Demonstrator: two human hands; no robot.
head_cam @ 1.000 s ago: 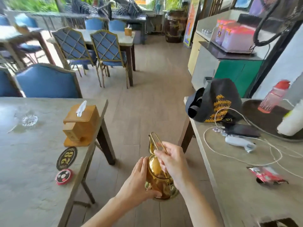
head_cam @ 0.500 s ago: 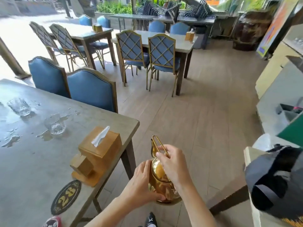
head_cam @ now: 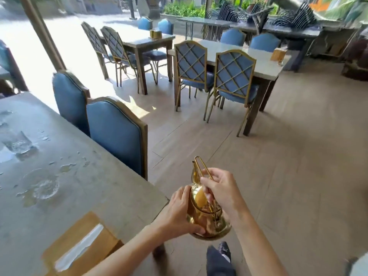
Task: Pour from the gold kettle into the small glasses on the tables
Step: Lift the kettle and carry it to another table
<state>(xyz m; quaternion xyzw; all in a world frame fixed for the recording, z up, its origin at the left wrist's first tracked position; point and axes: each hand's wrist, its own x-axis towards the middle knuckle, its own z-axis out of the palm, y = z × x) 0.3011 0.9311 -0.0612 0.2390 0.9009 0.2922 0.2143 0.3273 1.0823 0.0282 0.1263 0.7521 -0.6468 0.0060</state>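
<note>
I hold the gold kettle (head_cam: pixel 207 214) upright over the floor, just past the near table's right corner. My right hand (head_cam: pixel 221 191) grips its thin wire handle from above. My left hand (head_cam: pixel 177 213) cups the kettle's left side and base. Its spout points away from me. Two small clear glasses stand on the grey table (head_cam: pixel 103 196) to my left: one glass (head_cam: pixel 42 185) nearer me amid spilled water, another glass (head_cam: pixel 18 144) farther back at the left edge.
A wooden tissue box (head_cam: pixel 81 246) lies on the table's near corner. Two blue padded chairs (head_cam: pixel 117 134) line the table's far side. More tables and lattice-back chairs (head_cam: pixel 233 80) stand across the wooden floor. My shoe (head_cam: pixel 219 259) shows below the kettle.
My view has swung left and closer to the near table; the right-hand counter with the bag has left the frame. Both hands keep the same hold on the kettle.
</note>
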